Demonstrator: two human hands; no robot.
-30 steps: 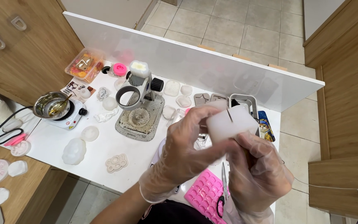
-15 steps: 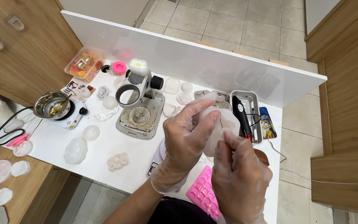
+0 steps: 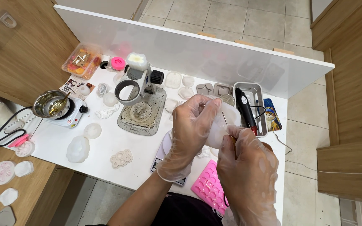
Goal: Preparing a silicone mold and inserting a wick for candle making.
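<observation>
**Hands close in on the white mould, tool now at work**

White surface [image 3: 105, 142] under a tiled floor, with wood panels on either side, carries the clutter of a casting bench: a small hotplate with a metal pot [image 3: 51, 104], a stand magnifier [image 3: 137, 83] on its stained base, pale cast pieces scattered about, a pink mould [image 3: 208, 186] at the near edge and a black rotary tool [image 3: 244, 106] lying in a grey tray.

A second ago the gloved hands held a white block up and apart, its flat face plain to see. Now the left hand [image 3: 191, 125] has wrapped over a translucent white mould [image 3: 227, 121], its grip closed around the piece from above, and the right hand [image 3: 244, 167] has come up beneath it, its grip narrow on a thin needle-like tool [image 3: 224, 117] whose tip stands against the mould. The mould sits between both hands, above the near edge of the surface, well clear of the tray.

By the look of it, the turning and inspecting has given way to fine picking at the piece.
</observation>
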